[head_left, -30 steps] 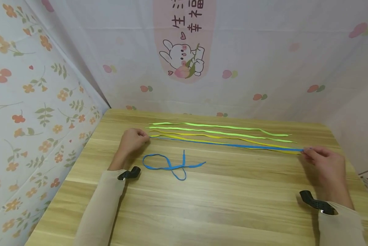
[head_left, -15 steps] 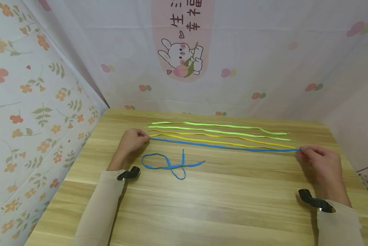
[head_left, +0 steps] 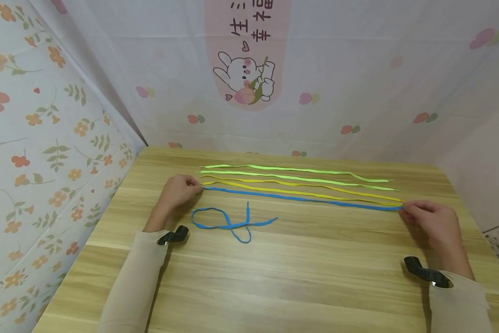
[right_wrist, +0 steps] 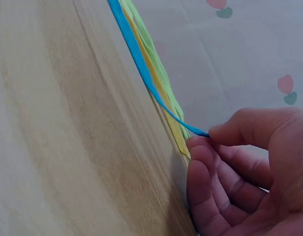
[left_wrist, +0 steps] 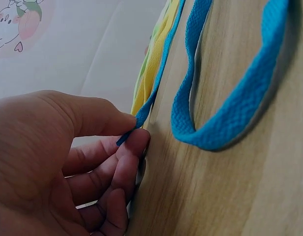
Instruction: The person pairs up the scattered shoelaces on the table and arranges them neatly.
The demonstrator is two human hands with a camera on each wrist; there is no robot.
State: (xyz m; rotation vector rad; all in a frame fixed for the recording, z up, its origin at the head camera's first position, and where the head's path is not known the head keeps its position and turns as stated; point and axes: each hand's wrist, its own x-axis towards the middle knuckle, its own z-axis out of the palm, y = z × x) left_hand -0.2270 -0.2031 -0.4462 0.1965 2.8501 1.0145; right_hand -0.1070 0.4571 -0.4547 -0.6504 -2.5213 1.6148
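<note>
A blue shoelace stretches nearly straight across the table in the head view. My left hand pinches its left end between thumb and forefinger; the dark tip pokes out past the fingers in the left wrist view. At the other end, my right hand pinches the lace between thumb and fingertip. Just behind it lie two yellow shoelaces, roughly side by side. Farther back are two lime-green shoelaces. A second blue shoelace lies looped and crossed over itself, nearer me and to the left.
The wooden table meets a printed white cloth at its back edge. A floral cloth hangs along the left side. Dark camera mounts stick out from both sleeves.
The held blue lace has come forward off the yellow laces to lie just in front of them. My right hand has shifted slightly left and nearer; the left hand stays nearly still.
</note>
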